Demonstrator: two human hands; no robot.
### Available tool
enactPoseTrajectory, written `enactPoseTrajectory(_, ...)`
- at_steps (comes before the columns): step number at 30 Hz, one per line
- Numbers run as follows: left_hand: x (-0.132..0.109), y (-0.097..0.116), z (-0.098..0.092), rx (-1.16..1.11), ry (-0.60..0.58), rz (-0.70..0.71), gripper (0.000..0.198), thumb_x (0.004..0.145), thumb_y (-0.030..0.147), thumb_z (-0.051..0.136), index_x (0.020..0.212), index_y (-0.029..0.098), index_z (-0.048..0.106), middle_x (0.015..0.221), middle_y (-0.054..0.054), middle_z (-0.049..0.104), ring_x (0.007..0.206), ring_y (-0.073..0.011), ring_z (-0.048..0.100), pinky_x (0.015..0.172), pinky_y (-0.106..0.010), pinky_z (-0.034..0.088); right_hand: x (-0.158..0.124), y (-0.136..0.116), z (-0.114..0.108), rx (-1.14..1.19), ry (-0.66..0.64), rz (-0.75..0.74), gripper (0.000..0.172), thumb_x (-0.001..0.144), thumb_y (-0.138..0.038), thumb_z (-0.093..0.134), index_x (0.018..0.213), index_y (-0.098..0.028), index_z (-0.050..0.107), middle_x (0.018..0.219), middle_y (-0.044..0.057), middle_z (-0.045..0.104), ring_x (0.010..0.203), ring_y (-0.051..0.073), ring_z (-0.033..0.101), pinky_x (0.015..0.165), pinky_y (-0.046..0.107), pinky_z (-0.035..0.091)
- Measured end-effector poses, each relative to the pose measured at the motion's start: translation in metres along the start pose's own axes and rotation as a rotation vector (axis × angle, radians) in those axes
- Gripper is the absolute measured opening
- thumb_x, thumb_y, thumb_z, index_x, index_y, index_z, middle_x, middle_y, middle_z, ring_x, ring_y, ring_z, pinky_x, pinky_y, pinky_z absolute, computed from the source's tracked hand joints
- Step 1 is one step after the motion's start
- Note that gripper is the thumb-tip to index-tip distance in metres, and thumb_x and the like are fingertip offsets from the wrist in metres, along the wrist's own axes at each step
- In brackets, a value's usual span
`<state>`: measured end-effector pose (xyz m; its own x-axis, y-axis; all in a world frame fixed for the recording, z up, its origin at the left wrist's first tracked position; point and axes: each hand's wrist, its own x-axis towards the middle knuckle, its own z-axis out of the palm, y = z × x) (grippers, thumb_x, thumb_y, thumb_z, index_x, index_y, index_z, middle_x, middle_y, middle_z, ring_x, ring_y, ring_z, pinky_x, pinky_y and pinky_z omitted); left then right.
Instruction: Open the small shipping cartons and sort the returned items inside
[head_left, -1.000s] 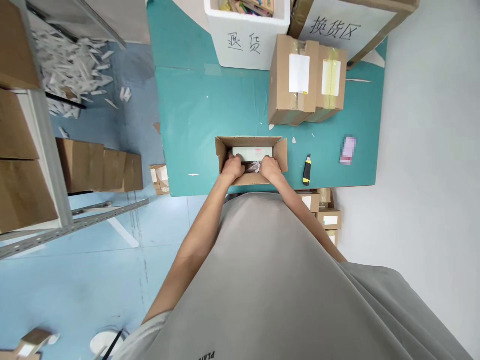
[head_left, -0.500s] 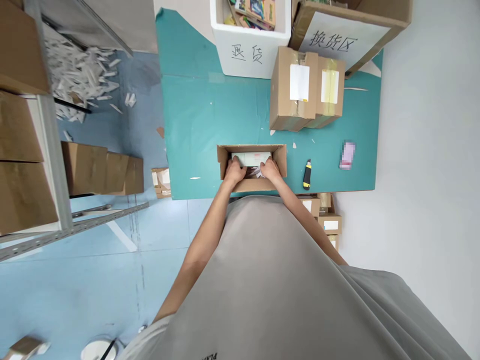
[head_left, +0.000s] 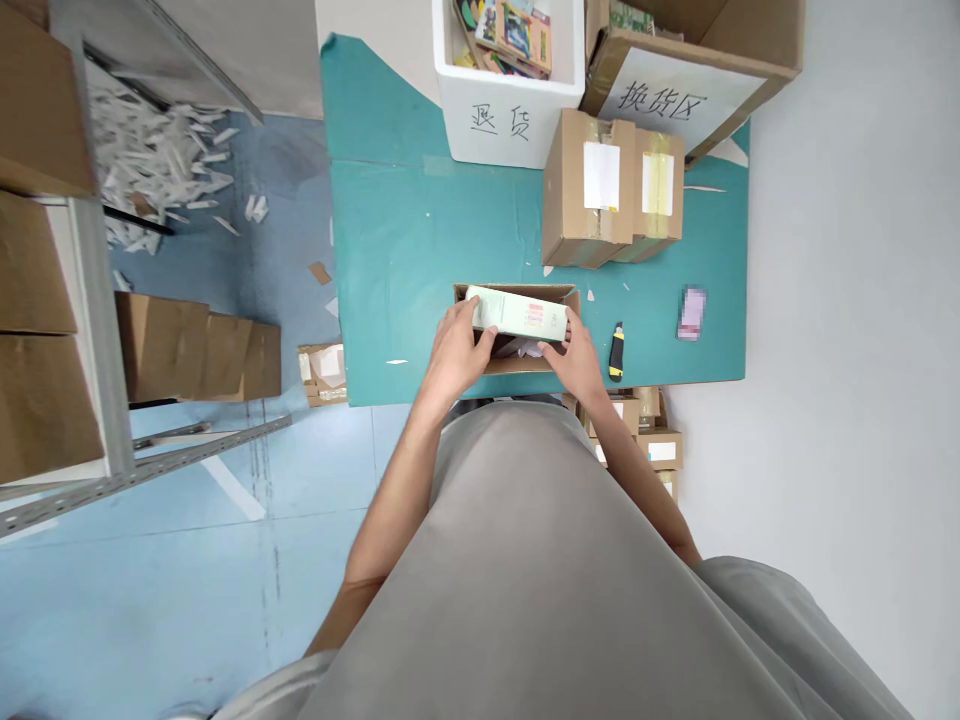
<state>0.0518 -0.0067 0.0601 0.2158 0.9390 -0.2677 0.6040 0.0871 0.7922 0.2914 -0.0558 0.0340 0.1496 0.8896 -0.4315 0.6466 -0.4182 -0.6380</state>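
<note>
A pale green box (head_left: 514, 312) with red print near its right end is held slightly tilted over the mouth of an open cardboard carton (head_left: 517, 366). My left hand (head_left: 454, 350) grips its left end, and my right hand (head_left: 579, 360) is closed on its right end. Below it, some crumpled pale material (head_left: 519, 347) shows inside the carton; the rest of the inside is hidden. To the right of the carton lies a black and yellow utility knife (head_left: 616, 352).
Two taped cardboard boxes (head_left: 589, 190) stand behind on the green table (head_left: 405, 240). Further back are a white bin (head_left: 491, 120) with colourful items and a large labelled carton (head_left: 690, 85). A blurred pink item (head_left: 691, 313) lies at right. Shelving (head_left: 101, 330) stands at left.
Both hands have lifted the pale green box from inside the carton up to its rim. The box has tilted, its right end lower in the picture. The camera view has shifted slightly.
</note>
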Motion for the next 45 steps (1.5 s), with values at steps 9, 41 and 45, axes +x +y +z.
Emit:
enactPoseTrajectory(9,-0.037,0.029,-0.015,-0.142,0.126,0.369,0.063,0.116,0.034,0.049,0.178,0.030,0.043,0.177,-0.013,0.052,0.169,-0.0358,0.043,0.142,-0.060,0.034,-0.039,-0.023,0.033,0.152,0.210,0.091,0.089,0.088,-0.037,0.090,0.168,-0.020,0.054,0.149,0.019,0.059,0.113,0.028,0.073,0.109,0.046,0.063)
enactPoseTrajectory(41,-0.154,0.007,0.071,-0.552,-0.142,-0.040,0.095,0.070,0.050,0.100,0.154,0.017,0.070,0.164,-0.018,0.068,0.150,-0.0426,0.066,0.126,-0.055,0.056,-0.184,0.063,0.001,0.495,0.266,-0.161,0.081,0.094,-0.066,0.083,0.166,-0.035,0.062,0.165,0.014,0.063,0.130,0.033,0.072,0.105,0.052,0.066)
enactPoseTrajectory(45,-0.152,0.007,0.057,-0.304,-0.189,0.046,0.096,0.067,0.044,0.096,0.156,0.017,0.070,0.160,-0.016,0.071,0.150,-0.0438,0.064,0.120,-0.052,0.061,-0.181,0.079,-0.037,0.197,0.283,-0.215,0.096,0.096,-0.049,0.085,0.181,-0.041,0.040,0.178,0.012,0.049,0.153,0.042,0.058,0.111,0.061,0.064)
